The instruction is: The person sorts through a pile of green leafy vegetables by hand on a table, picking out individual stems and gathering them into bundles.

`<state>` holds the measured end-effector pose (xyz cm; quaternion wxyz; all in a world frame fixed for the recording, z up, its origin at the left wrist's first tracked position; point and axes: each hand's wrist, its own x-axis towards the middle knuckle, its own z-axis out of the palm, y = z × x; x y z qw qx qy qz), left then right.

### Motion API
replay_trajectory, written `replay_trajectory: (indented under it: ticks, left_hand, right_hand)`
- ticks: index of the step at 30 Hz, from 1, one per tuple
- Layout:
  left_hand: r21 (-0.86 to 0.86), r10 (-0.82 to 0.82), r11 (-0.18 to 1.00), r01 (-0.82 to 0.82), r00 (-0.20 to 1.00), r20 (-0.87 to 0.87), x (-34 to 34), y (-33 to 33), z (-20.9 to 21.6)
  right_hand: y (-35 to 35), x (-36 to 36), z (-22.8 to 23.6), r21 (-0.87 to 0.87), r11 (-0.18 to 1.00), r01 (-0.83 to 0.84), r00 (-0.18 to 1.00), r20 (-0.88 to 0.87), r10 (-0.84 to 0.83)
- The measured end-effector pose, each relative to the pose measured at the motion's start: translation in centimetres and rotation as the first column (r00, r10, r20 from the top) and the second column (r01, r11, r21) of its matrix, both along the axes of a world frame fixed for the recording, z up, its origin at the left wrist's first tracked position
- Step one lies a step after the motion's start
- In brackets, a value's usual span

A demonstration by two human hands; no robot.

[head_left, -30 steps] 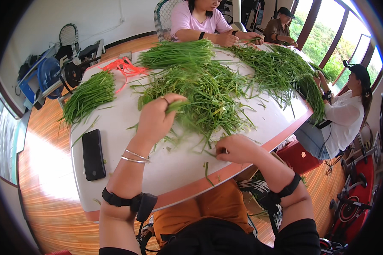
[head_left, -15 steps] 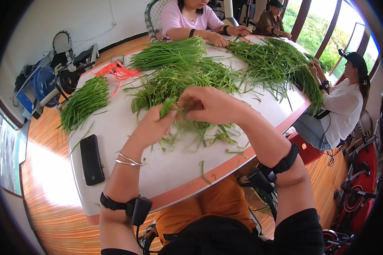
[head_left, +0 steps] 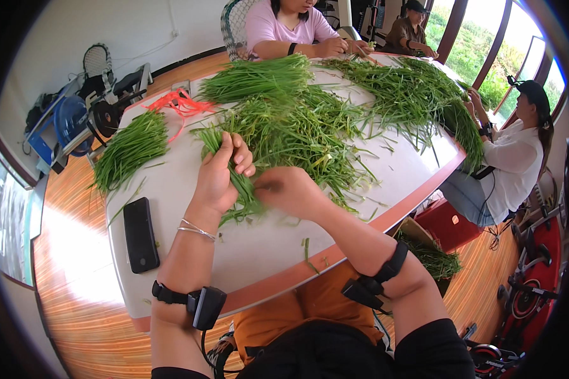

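Note:
My left hand (head_left: 224,170) is closed around a small bunch of garlic chives (head_left: 241,184), leaves pointing up and left, lower ends toward my right hand. Beside those lower ends, my right hand (head_left: 292,192) has its fingers curled in a pinch. Motion blurs the fingertips, and whatever they hold cannot be made out. Just beyond both hands spreads a loose heap of chives (head_left: 303,136) on the white table (head_left: 189,252). A neater pile of chives (head_left: 259,77) lies behind it.
A chive bundle (head_left: 133,148), red plastic ties (head_left: 182,104) and a black phone (head_left: 141,235) are at left. Co-workers sit across and at right near another chive heap (head_left: 411,95). Below the table's right edge stand a box of greens (head_left: 433,256) and a red container (head_left: 449,224).
My left hand has turned and opened the view of a longer chive bunch in it. My right hand has moved lower, toward the bunch's lower ends. The box of greens has come into view.

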<state>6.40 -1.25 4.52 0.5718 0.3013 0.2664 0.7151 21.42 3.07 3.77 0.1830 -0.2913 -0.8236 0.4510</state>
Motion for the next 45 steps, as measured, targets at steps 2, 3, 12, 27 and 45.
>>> replay_trajectory:
  ticks: [2,3,12,27,45]
  left_hand:
    - [-0.01,0.04,0.999,-0.04,0.999,0.031,-0.2,0.2,0.1]
    - [0.034,0.035,0.999,-0.035,0.999,0.002,-1.0,0.1,0.0]
    - [0.146,0.413,0.904,-0.402,0.734,-0.538,-4.2,-1.0,0.8]
    - [-0.243,-0.117,0.97,-0.028,0.82,-0.56,0.2,0.0,-1.0]
    - [-0.261,-0.064,0.963,-0.061,0.893,-0.445,-1.5,0.1,-2.4]
  right_hand:
    - [0.7,0.2,-1.2,-0.064,0.998,0.0,0.981,-0.196,-0.013]
    - [0.6,0.3,-1.1,-0.064,0.998,-0.007,0.981,-0.196,-0.006]
    - [3.8,3.1,0.3,-0.262,0.925,0.276,0.904,-0.255,-0.342]
    - [6.4,7.4,3.7,0.353,0.88,0.318,0.947,-0.165,-0.276]
    - [11.5,9.2,4.8,0.781,0.568,0.261,0.656,0.289,-0.697]
